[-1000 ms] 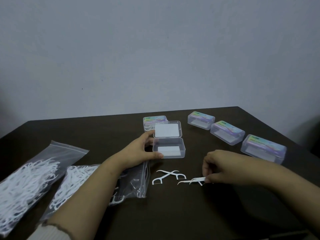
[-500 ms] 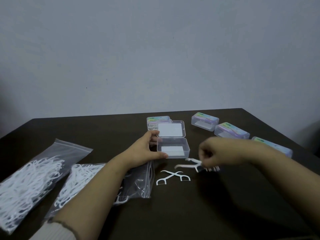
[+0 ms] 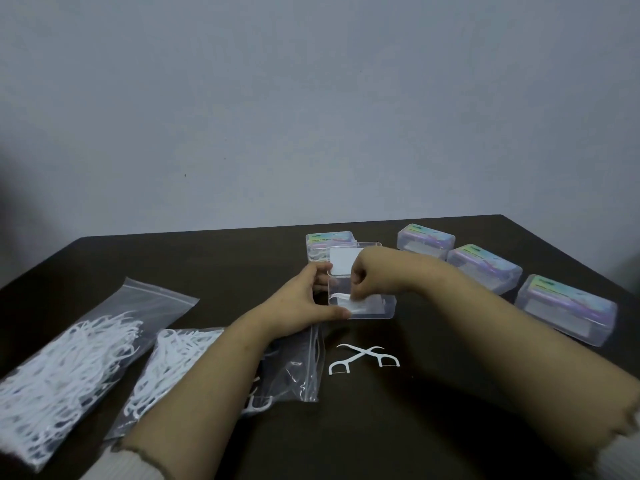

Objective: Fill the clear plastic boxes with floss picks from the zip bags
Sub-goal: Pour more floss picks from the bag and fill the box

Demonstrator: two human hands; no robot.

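Centrally on the dark table (image 3: pixel 398 427) sits the open clear box (image 3: pixel 377 308), its lid (image 3: pixel 346 259) tipped up at the far side with a white label showing. The left hand (image 3: pixel 304 301) holds this box at its left end, thumb along the near wall and fingers curled behind the far left corner. The right hand (image 3: pixel 370 277) hangs over the box's interior with its fingers bunched downward, pinching white floss picks (image 3: pixel 346 301) that reach into the box; how many it has cannot be told.

Just in front of the open box, on bare table, 2 loose floss picks (image 3: pixel 363 358) lie crossed over each other. Left of the open box and nearer the person, 2 zip bags lie side by side: the near zip bag (image 3: pixel 194 362), partly under the left forearm, with its mouth pointing toward the box and a pick poking out by the arm, and the far-left zip bag (image 3: pixel 72 358), sealed along its zip strip and packed with white picks.

Behind the open box, touching or nearly touching its lid, stands 1 closed box (image 3: pixel 322 244) with a coloured label. To the right of the open box, 3 closed boxes (image 3: pixel 485 268) with similar coloured labels run in a diagonal row toward the table's right edge. Pale ribbed sleeve cuffs (image 3: pixel 135 462) show at both wrists.
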